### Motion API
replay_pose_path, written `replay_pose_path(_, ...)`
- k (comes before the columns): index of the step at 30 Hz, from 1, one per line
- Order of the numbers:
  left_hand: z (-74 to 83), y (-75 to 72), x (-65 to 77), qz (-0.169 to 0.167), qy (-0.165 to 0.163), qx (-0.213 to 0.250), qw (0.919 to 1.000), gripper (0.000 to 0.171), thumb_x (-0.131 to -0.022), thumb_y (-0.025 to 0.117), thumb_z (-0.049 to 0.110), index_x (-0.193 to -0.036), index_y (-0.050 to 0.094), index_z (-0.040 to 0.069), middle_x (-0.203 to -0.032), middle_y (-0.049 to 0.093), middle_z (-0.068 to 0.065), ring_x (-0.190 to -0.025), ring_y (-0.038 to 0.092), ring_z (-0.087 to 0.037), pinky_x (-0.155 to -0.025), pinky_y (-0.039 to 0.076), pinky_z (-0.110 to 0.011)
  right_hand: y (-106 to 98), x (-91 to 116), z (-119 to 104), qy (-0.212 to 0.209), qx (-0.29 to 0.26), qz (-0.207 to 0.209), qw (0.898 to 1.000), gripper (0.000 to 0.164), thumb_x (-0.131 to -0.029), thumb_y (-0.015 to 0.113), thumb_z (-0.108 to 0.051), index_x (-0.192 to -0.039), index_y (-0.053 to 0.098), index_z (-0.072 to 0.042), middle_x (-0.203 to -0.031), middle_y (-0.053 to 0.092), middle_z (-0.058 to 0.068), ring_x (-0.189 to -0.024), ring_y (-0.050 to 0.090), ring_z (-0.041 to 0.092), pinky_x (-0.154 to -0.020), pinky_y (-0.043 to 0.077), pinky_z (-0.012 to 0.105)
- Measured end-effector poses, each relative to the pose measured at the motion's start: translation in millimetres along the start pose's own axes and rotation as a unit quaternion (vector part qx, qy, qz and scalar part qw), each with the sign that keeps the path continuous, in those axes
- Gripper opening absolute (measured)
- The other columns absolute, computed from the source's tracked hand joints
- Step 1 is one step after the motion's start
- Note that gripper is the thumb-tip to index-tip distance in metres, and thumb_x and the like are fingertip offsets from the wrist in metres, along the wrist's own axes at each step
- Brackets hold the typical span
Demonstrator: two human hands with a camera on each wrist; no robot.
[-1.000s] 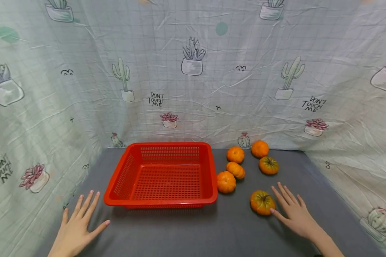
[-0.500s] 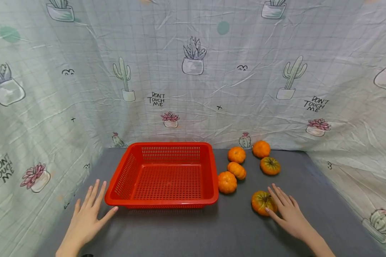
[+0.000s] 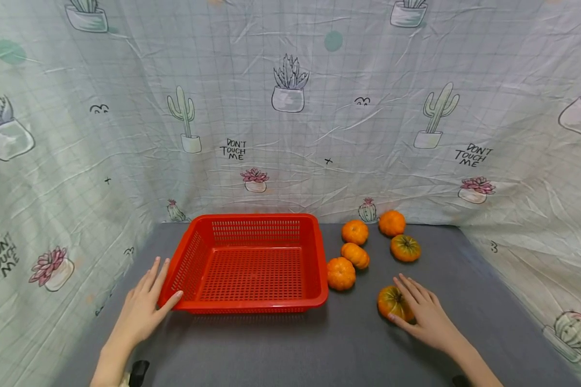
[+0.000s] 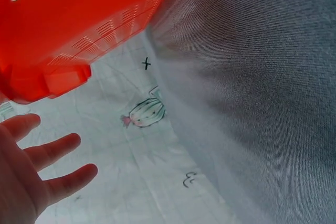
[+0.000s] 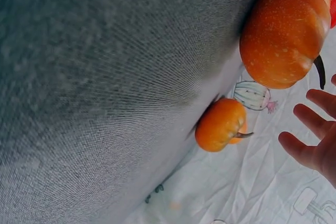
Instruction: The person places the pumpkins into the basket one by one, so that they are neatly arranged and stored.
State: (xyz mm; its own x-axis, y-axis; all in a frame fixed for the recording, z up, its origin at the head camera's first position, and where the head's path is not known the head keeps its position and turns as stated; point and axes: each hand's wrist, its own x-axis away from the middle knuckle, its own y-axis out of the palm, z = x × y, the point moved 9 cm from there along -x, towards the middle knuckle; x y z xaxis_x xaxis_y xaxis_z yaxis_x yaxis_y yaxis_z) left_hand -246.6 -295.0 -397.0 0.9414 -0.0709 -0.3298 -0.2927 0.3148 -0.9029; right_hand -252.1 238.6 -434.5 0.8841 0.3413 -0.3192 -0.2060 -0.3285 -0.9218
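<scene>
At the left front corner of the red plastic basket (image 3: 252,274), my left hand (image 3: 137,312) has its fingers extended and apart, with the thumb over the rim in the head view. In the left wrist view those fingers (image 4: 58,153) show a gap below the basket's side. My right hand (image 3: 428,317) hovers at the right of the nearest small pumpkin (image 3: 389,301), orange and green, partly covering it. In the right wrist view its fingers (image 5: 312,121) stand a little off that pumpkin's stem (image 5: 319,72). Neither hand grips anything.
Behind lie a greenish pumpkin (image 3: 405,248) and an orange pumpkin (image 3: 392,223). Several orange ones, such as the front pumpkin (image 3: 341,274), line the basket's right side. A printed curtain (image 3: 290,140) hangs around the grey tabletop (image 3: 271,349).
My left hand has moved right and forward to the basket's corner. The right hand has shifted left over the nearest pumpkin. Basket and pumpkins stay in place.
</scene>
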Motion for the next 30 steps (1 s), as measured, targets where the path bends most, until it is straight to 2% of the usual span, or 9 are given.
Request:
replay_pose_path(7,-2.1,11.0,-6.9,-0.02,-0.001,0.004,0.9998,0.074,-0.086,0.05,0.046,-0.145,0.014,0.018,-0.15,0.015,-0.013,-0.121,0.031,-0.044,-0.085,0.028,-0.064,3.8,-1.1,4.4,-0.001,0.014,0.0,1.0,0.081,-0.075,0.064,-0.047,-0.14,0.031,-0.012,-0.137,0.038,0.018,-0.121,0.035,0.037,-0.087,0.03,0.058)
replay_pose_path(14,-4.2,19.0,-12.1,-0.046,-0.01,0.007,0.9989,0.078,-0.086,0.047,0.047,-0.145,0.009,0.013,-0.15,0.013,-0.014,-0.123,0.028,-0.044,-0.087,0.025,-0.065,6.4,-1.4,9.5,0.01,0.027,-0.016,0.999,0.086,-0.073,0.063,-0.053,-0.139,0.03,-0.008,-0.136,0.039,0.018,-0.12,0.036,0.037,-0.087,0.031,0.059)
replay_pose_path(22,-2.7,21.5,-10.2,-0.033,-0.003,0.025,0.9991,0.073,-0.088,0.05,0.038,-0.143,0.016,0.004,-0.148,0.017,-0.017,-0.12,0.033,-0.046,-0.087,0.028,-0.064,7.4,-0.1,13.1,0.017,0.042,-0.026,0.999,0.088,-0.07,0.064,-0.056,-0.135,0.036,-0.004,-0.13,0.045,0.019,-0.117,0.04,0.038,-0.086,0.032,0.059)
replay_pose_path(30,-1.8,17.7,-10.8,-0.022,0.001,0.029,0.9993,0.071,-0.088,0.051,0.036,-0.142,0.019,0.003,-0.148,0.019,-0.017,-0.118,0.036,-0.046,-0.086,0.03,-0.063,11.4,-1.6,14.3,0.027,0.029,-0.032,0.999,0.084,-0.071,0.066,-0.052,-0.135,0.035,-0.008,-0.122,0.052,0.016,-0.112,0.045,0.037,-0.083,0.033,0.058)
